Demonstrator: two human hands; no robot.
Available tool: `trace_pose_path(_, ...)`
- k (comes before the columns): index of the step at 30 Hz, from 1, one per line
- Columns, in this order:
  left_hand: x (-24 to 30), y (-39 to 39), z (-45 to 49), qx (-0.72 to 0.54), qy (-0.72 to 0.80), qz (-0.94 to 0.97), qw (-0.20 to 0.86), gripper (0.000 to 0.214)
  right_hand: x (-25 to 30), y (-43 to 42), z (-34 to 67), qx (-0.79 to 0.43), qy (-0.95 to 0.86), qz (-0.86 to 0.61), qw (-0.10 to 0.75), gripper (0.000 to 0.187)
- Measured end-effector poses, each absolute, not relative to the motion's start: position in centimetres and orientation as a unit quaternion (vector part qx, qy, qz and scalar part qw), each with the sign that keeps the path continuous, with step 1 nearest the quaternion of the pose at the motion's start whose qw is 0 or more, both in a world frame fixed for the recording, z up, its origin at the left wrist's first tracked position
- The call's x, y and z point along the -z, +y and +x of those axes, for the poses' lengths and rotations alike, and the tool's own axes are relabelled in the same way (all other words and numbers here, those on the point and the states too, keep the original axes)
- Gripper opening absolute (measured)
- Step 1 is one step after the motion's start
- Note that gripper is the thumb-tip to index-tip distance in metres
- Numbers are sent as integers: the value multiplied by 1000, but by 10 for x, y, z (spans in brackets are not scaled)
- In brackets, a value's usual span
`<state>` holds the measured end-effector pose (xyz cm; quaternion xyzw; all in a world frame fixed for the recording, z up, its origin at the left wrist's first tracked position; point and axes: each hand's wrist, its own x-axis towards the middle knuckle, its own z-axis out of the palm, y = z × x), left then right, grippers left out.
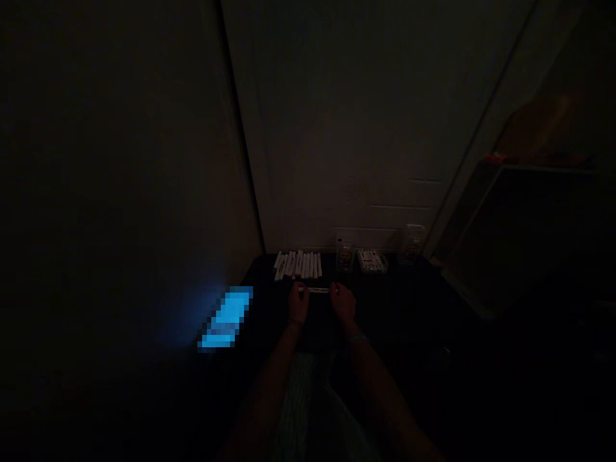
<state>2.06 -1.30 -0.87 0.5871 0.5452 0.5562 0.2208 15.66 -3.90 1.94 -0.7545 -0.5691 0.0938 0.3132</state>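
The scene is very dark. My left hand (pixel 298 303) and my right hand (pixel 342 301) sit side by side over a dark surface (pixel 409 301). Between them they hold a thin white stick-like object (pixel 317 290), each hand closed on one end. Just beyond the hands lies a row of several similar white sticks (pixel 298 264), side by side near the wall.
A small clear container (pixel 344 254), a flat pack with red and white marks (pixel 371 260) and another clear container (pixel 412 244) stand along the back. A glowing blue screen (pixel 227 317) lies to the left. A dark box shape (pixel 520 237) rises at the right.
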Motion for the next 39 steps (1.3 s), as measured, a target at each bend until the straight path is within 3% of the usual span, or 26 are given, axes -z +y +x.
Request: trace_pose_path(39, 10, -10, 22, -568, 530, 584, 235, 14, -21, -39, 157, -97, -567, -756, 311, 45)
